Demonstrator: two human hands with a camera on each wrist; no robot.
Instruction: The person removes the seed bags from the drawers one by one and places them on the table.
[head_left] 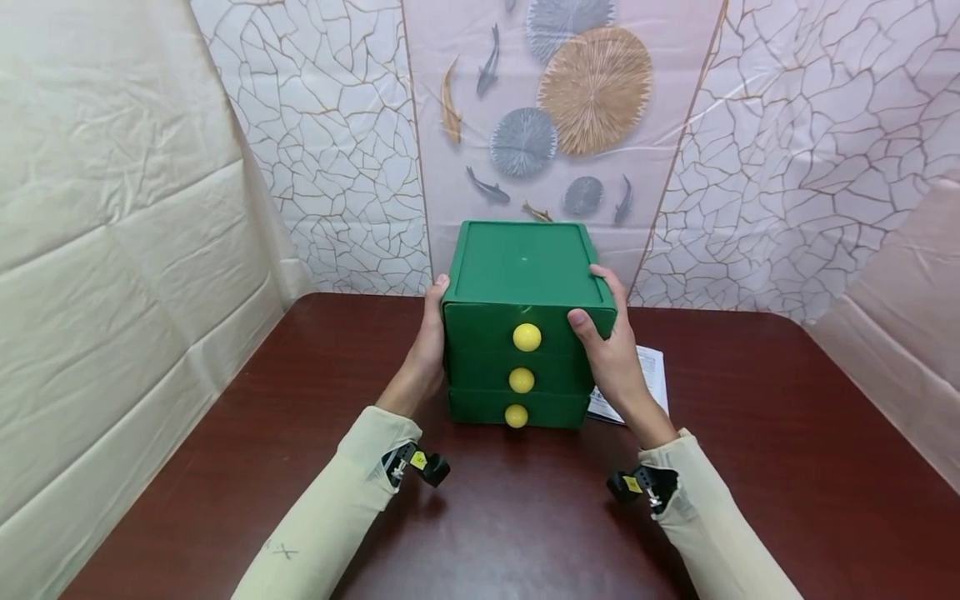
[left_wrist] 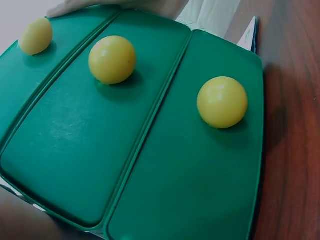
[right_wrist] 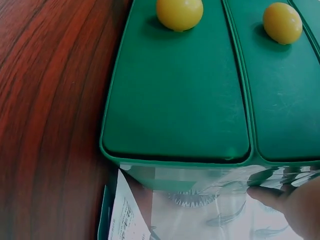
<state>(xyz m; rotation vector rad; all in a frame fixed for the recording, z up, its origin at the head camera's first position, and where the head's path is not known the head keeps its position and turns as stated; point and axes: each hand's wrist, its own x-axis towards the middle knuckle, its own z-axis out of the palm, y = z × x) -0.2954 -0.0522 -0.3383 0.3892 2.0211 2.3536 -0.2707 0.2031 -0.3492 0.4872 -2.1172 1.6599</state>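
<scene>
A green three-drawer box (head_left: 525, 267) with yellow ball knobs (head_left: 527, 337) stands on the dark wooden table (head_left: 750, 467). My left hand (head_left: 429, 333) grips its upper left side, thumb at the top corner. On the right side my right hand (head_left: 611, 346) holds it, thumb on the top drawer's front and fingers over the top edge. All drawers look pushed in. The left wrist view shows the drawer fronts (left_wrist: 190, 165) close up. In the right wrist view my right hand (right_wrist: 295, 205) lies against the box's glossy side (right_wrist: 210, 185).
A printed leaflet (head_left: 651, 371) lies on the table under and behind my right hand, also visible as the leaflet (right_wrist: 125, 215) beside the box. Patterned wall sheets stand close behind the box, and cloth panels border the table on both sides.
</scene>
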